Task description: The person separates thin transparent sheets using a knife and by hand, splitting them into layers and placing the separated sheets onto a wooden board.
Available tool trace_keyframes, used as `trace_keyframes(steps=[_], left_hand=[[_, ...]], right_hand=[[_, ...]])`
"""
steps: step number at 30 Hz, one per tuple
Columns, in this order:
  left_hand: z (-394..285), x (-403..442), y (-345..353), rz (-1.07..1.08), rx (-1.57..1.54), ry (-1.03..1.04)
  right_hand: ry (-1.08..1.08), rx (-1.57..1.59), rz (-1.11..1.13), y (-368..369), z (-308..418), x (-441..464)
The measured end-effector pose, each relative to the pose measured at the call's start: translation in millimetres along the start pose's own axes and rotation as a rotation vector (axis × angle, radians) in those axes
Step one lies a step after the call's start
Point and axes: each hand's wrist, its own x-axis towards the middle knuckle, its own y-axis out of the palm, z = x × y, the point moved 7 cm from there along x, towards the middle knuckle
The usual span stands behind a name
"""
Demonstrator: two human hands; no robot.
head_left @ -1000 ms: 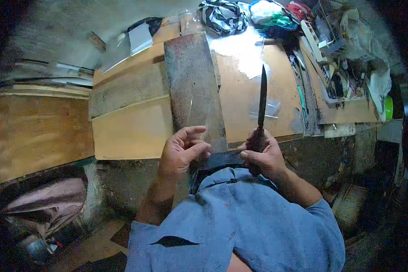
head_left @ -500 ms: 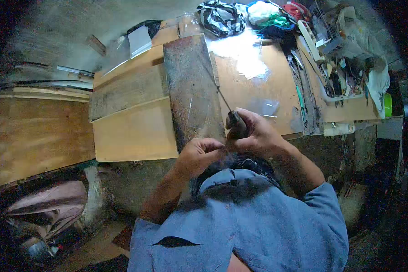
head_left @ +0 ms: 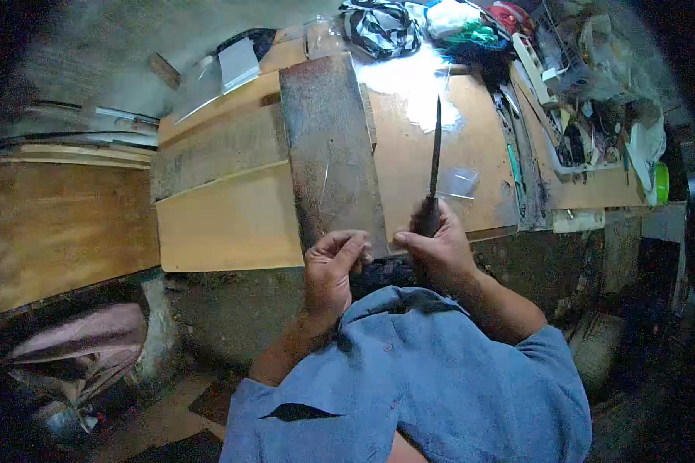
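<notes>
- The right hand [head_left: 448, 245] is curling its fingers around the thick, dark handle [head_left: 424, 217] of a long, thin, dark knife-like tool [head_left: 436, 150].
- The tool is pointing up and away, just right of the long, worn, grey-brown board [head_left: 333, 147].
- It is looking light, stiff and maybe sharp, so the handle is seeming safest to hold.
- At the board's near end, the left hand [head_left: 336, 261] is pressing thumb to bent fingers; whether it is pinching anything, I cannot tell.
</notes>
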Motion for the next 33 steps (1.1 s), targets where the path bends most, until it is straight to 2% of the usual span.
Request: trace_keyframes(steps=[3,6,16,22,24,27,33], left_hand=[[8.3,-7.4,-5.7,-0.043,0.048,-0.060],[10.5,-9.2,-7.4,-0.015,0.073,-0.054],[7.3,-9.8,-18.0,-0.047,0.066,-0.081],[3.2,-8.4,-10.2,0.048,0.014,-0.149],[4.6,-6.5,-2.4,0.199,0.285,-0.214],[8.3,-5.6,4.4,0.255,0.286,-0.194],[19.6,-4.1,1.2,0.166,0.302,-0.249]], right_hand=[[0.015,0.044,-0.044,-10.0,-1.0,0.2],[-0.060,0.000,-0.045,-12.3,-3.5,-1.5],[0.085,0.074,-0.064,-14.8,-8.2,-12.0],[0.076,0.041,-0.073,-13.8,-7.9,-13.5],[0.025,-0.005,-0.035,-13.4,-9.7,-11.3],[0.013,-0.085,-0.008,-10.9,-5.1,-11.0],[-0.008,-0.201,-0.011,-16.1,-8.3,-7.2]])
